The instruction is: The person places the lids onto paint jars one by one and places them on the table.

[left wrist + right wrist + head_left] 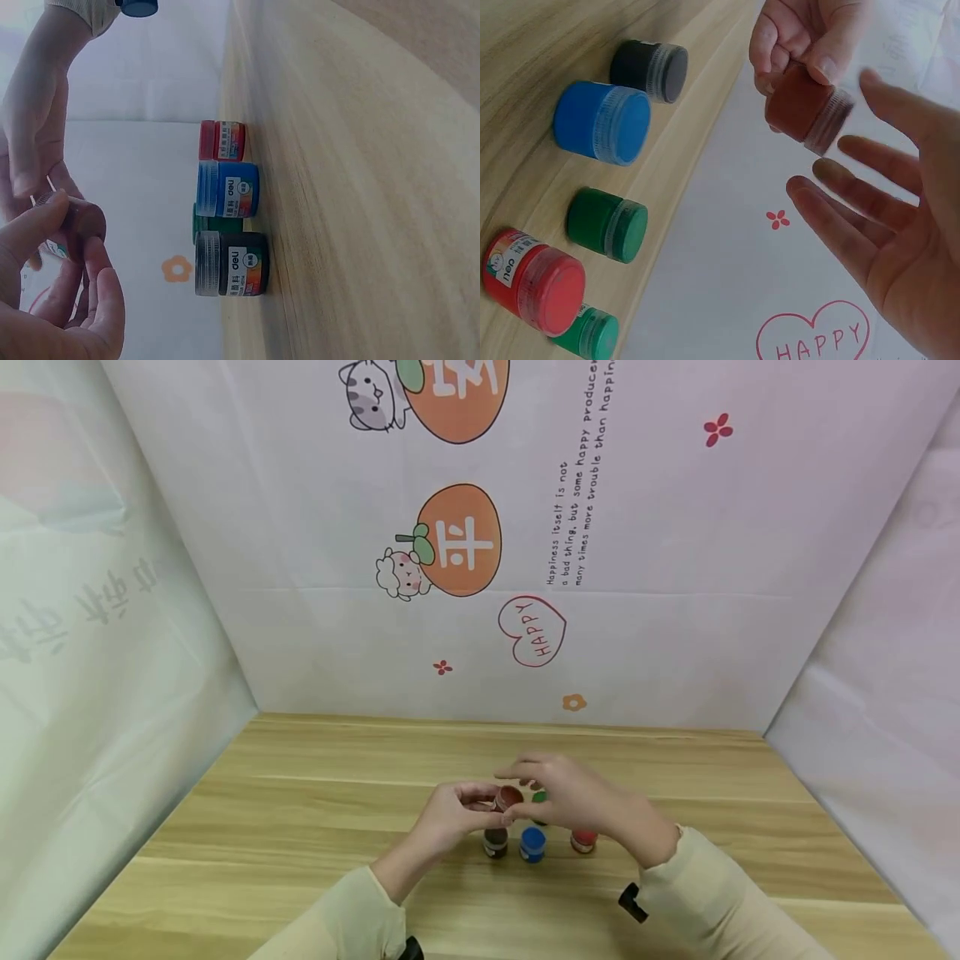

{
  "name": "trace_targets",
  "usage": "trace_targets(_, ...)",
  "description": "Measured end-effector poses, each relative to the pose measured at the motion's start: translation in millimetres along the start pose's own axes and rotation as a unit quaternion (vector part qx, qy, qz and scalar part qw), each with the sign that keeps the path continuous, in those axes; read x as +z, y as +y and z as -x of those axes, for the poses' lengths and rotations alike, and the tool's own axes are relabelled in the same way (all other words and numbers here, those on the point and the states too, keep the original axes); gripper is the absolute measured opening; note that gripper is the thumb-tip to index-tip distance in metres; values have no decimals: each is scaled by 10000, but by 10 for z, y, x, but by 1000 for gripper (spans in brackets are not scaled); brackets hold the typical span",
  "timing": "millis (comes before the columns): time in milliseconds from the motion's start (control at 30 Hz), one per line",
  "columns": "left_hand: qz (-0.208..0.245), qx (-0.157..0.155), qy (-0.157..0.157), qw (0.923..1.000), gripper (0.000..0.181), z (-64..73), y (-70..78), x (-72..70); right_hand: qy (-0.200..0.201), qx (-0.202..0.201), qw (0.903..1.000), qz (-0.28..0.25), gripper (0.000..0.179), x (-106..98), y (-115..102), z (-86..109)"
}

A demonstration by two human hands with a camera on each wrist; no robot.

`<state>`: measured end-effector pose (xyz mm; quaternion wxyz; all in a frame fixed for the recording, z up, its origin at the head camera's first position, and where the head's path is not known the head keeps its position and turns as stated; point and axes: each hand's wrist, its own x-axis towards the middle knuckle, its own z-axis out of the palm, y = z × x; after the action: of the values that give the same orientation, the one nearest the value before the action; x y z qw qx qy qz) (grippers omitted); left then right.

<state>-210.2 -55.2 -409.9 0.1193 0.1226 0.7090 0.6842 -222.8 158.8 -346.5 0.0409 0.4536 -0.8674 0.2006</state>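
A small brown paint jar (798, 105) with a clear lid is raised above the table, gripped between the thumb and fingers of my left hand (447, 814). In the right wrist view, its lid points toward my right hand (572, 793), whose fingers are spread apart around the lid's side with nothing held. Below the hands stand a black paint jar (244, 264), a blue one (238, 189) and a red one (229, 141), with a green jar (600, 223) farther back. A second, lighter green jar (592, 336) is partly hidden behind the red one.
The jars stand on a wood-grain table (315, 827). A white printed sheet (660, 635) rises behind it, with more white sheeting (112, 652) on the left and on the right (877, 693). Dark bands show at both sleeve cuffs.
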Motion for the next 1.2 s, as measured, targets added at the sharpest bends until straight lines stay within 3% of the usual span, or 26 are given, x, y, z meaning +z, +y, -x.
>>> trace_targets(167, 66, 37, -96, 9999, 36, 12, 13, -14, -135, -663, 9977, 13, 38, -24, 8, -19)
trace_targets(267, 94, 22, -121, 9999, 35, 16, 15, -15, -201, -838, 9960, -214, 38, -19, 8, -27)
trace_targets(467, -27, -4, 37, 10000, 37, 23, 11, 9, -116, -570, 9977, -351, 32, 0, 0, -15)
trace_targets(733, 27, -59, -21, 10000, 32, 31, -3, 43, -73, -79, 9998, -190, 27, 26, -12, 0)
trace_targets(1000, 47, -113, 12, 9999, 40, 42, 22, 12, -224, -505, 9977, -382, 37, -47, -4, 23)
trace_targets(1200, 223, -256, -30, 9994, 44, 42, 26, 21, -176, -467, 9977, -463, 35, -62, -16, 33)
